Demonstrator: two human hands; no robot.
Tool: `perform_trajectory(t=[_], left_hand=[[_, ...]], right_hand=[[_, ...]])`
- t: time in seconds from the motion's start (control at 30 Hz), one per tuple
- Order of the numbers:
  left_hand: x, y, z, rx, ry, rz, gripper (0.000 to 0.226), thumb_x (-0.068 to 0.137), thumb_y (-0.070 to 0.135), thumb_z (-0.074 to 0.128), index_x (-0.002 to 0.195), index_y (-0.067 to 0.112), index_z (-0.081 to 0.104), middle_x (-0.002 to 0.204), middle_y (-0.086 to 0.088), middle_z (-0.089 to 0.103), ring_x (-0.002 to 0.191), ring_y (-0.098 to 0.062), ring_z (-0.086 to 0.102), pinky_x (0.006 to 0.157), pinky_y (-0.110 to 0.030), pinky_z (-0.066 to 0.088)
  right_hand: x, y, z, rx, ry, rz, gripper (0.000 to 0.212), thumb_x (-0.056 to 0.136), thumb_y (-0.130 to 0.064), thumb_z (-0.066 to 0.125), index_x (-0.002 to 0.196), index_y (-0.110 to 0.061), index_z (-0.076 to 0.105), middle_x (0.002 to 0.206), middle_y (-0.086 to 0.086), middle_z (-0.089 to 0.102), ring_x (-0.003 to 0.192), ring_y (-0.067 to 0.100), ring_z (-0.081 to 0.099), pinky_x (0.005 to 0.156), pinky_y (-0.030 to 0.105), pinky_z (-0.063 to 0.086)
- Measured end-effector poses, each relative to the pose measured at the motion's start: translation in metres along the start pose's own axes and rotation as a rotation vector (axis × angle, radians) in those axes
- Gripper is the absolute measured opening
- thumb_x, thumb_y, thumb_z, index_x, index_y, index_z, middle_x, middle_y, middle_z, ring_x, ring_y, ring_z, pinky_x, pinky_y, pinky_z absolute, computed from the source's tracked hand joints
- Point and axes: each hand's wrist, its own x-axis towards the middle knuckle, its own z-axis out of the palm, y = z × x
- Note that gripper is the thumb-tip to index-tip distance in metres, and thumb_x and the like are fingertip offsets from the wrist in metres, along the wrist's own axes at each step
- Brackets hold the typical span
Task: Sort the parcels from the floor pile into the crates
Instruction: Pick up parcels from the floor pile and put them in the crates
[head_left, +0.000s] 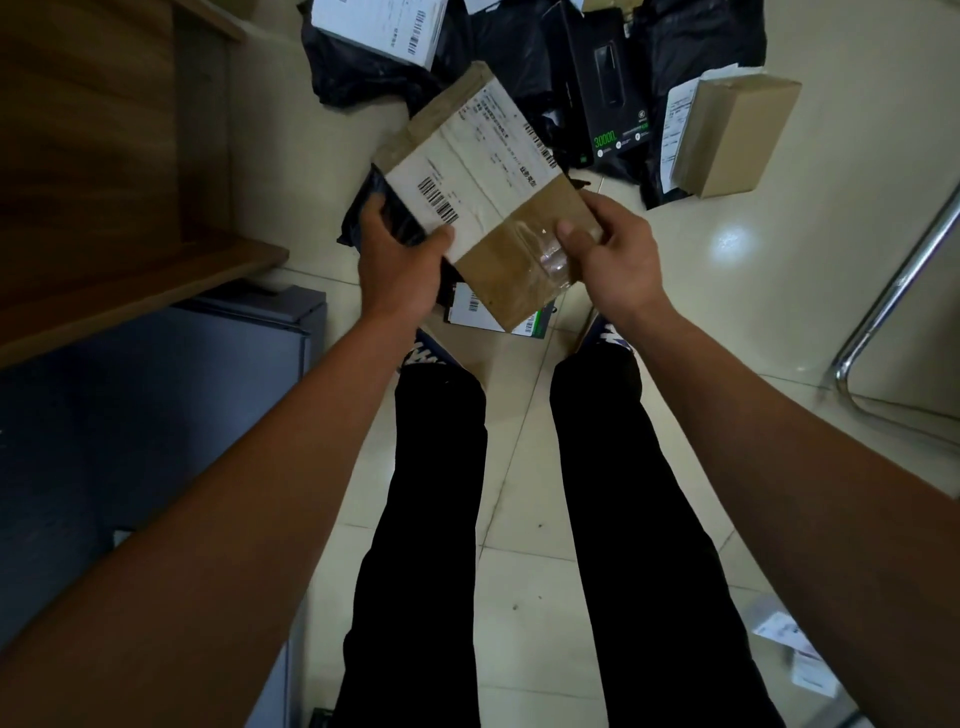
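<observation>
A pale tiled floor (519, 597) fills the scene, seen from above by a person standing with both legs in black trousers. Held over it, in front of the body, is a flat brown cardboard parcel (483, 208) with a white shipping label and clear tape across its near end. The left hand (400, 260) grips the parcel's left edge, thumb on top over the label's corner and fingers curled underneath. The right hand (608, 244) grips the near right corner, thumb pressed onto the taped patch and fingers wrapped around behind.

Just below the parcel, by the shoes, a small box with a barcode (478, 312) lies on the floor. Farther out sits the pile: black plastic mailing bags (363, 67), a black retail box with green print (608, 98), and a tan cardboard box (737, 135) with a label on its side. A grey crate (156, 405) stands at the left beside wooden furniture (104, 182), and a chrome chair leg (893, 291) crosses the right edge.
</observation>
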Motion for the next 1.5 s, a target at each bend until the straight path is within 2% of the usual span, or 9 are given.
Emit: perform_trajectory(t=[0.17, 0.37, 0.57, 0.73, 0.97, 1.07, 1.2, 1.4, 1.5], left_hand=[[0.007, 0.013, -0.022, 0.068, 0.098, 0.109, 0.079, 0.089, 0.030, 0.075, 0.157, 0.029, 0.033, 0.155, 0.000, 0.042, 0.132, -0.014, 0.051, 0.109, -0.034, 0.048], [0.009, 0.001, -0.034, 0.108, 0.003, 0.100, 0.045, 0.077, 0.028, 0.072, 0.122, 0.025, 0.071, 0.108, 0.010, 0.076, 0.099, -0.013, 0.074, 0.088, -0.043, 0.061], [-0.020, 0.005, -0.026, 0.094, 0.073, 0.101, 0.026, 0.087, 0.020, 0.075, 0.111, 0.029, 0.067, 0.105, 0.009, 0.072, 0.099, -0.014, 0.070, 0.092, -0.042, 0.059], [-0.045, 0.022, -0.034, 0.115, 0.111, 0.115, 0.032, 0.092, 0.017, 0.071, 0.124, 0.018, 0.067, 0.107, 0.006, 0.069, 0.097, -0.011, 0.066, 0.091, -0.031, 0.057], [-0.087, 0.077, -0.075, 0.040, 0.157, 0.091, 0.033, 0.091, 0.013, 0.069, 0.123, 0.017, 0.064, 0.110, 0.004, 0.070, 0.098, -0.014, 0.070, 0.082, -0.028, 0.059], [-0.113, 0.110, -0.093, 0.013, 0.175, 0.086, 0.041, 0.091, 0.012, 0.070, 0.131, 0.018, 0.061, 0.113, 0.005, 0.068, 0.089, -0.006, 0.068, 0.064, -0.012, 0.054], [-0.160, 0.152, -0.113, -0.046, 0.147, 0.127, 0.035, 0.091, 0.012, 0.071, 0.122, 0.026, 0.064, 0.111, 0.004, 0.071, 0.093, -0.012, 0.073, 0.078, -0.032, 0.063], [-0.240, 0.204, -0.132, -0.126, 0.194, 0.238, 0.034, 0.096, 0.013, 0.065, 0.129, 0.022, 0.063, 0.102, 0.012, 0.072, 0.083, 0.003, 0.072, 0.068, -0.019, 0.059], [-0.283, 0.214, -0.131, -0.169, 0.281, 0.260, 0.042, 0.097, 0.017, 0.062, 0.138, 0.022, 0.061, 0.111, 0.008, 0.073, 0.091, -0.006, 0.074, 0.076, -0.031, 0.064]], right_hand=[[-0.004, 0.004, -0.007, -0.119, -0.108, -0.010, 0.037, 0.091, -0.024, 0.063, 0.127, -0.027, 0.069, 0.104, -0.004, 0.076, 0.092, 0.017, 0.072, 0.085, 0.037, 0.059], [-0.017, -0.003, -0.002, -0.063, 0.004, 0.002, 0.034, 0.087, -0.034, 0.077, 0.119, -0.026, 0.069, 0.108, -0.007, 0.071, 0.095, 0.006, 0.067, 0.080, 0.022, 0.055], [-0.021, -0.024, 0.005, 0.009, 0.181, 0.155, 0.075, 0.087, -0.037, 0.077, 0.151, -0.018, 0.043, 0.116, -0.006, 0.061, 0.111, 0.014, 0.062, 0.098, 0.025, 0.049], [-0.035, -0.058, 0.002, -0.098, 0.152, 0.176, 0.090, 0.096, -0.033, 0.066, 0.162, -0.019, 0.007, 0.142, 0.011, 0.054, 0.125, 0.023, 0.055, 0.086, 0.016, 0.034], [-0.079, -0.118, -0.013, -0.078, 0.216, -0.021, 0.062, 0.085, -0.014, 0.072, 0.140, -0.012, 0.043, 0.106, -0.013, 0.057, 0.091, 0.005, 0.058, 0.072, -0.002, 0.039], [-0.110, -0.150, -0.026, -0.117, 0.128, -0.098, 0.077, 0.085, -0.014, 0.070, 0.153, -0.016, 0.035, 0.128, -0.007, 0.059, 0.110, 0.009, 0.057, 0.092, 0.007, 0.041], [-0.144, -0.192, -0.050, -0.128, 0.086, -0.256, 0.080, 0.086, -0.021, 0.069, 0.157, -0.018, 0.032, 0.153, -0.002, 0.047, 0.139, 0.012, 0.045, 0.117, 0.037, 0.038], [-0.176, -0.247, -0.097, -0.208, 0.028, -0.397, 0.076, 0.094, -0.031, 0.068, 0.159, -0.021, 0.030, 0.163, -0.001, 0.033, 0.149, 0.015, 0.031, 0.123, 0.042, 0.029], [-0.190, -0.271, -0.121, -0.229, -0.047, -0.440, 0.075, 0.095, -0.031, 0.067, 0.159, -0.024, 0.029, 0.163, -0.006, 0.032, 0.148, 0.009, 0.029, 0.124, 0.036, 0.027]])
